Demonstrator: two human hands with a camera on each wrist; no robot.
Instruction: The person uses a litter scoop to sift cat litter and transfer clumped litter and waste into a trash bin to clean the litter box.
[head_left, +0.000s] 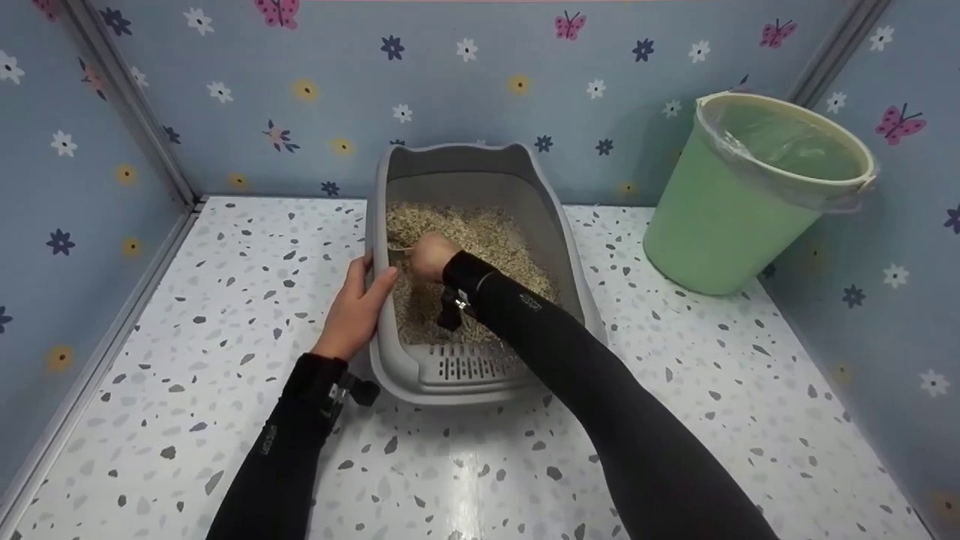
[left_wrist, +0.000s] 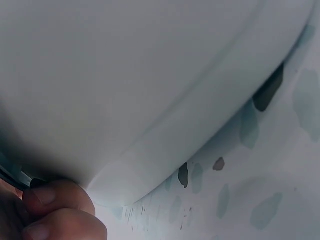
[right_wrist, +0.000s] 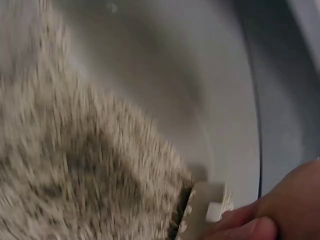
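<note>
A grey litter box (head_left: 577,247) stands on the floor, spread inside with tan pellet litter (head_left: 480,225). My left hand (head_left: 356,311) grips its left side, thumb at the rim and fingers against the outer wall; in the left wrist view, curled fingers (left_wrist: 62,210) lie beside the wall. Reaching over the litter, my right hand (head_left: 435,255) holds a pale litter scoop (right_wrist: 210,202) by the left inner wall. Some pellets cling to the scoop's edge, and much of it is hidden by the hand.
A green bin (head_left: 727,217) with a clear liner stands at the right near the back wall. Floral panels (head_left: 465,90) enclose the speckled floor (head_left: 247,285) at the back and both sides. A slotted step (head_left: 472,367) forms the box's front.
</note>
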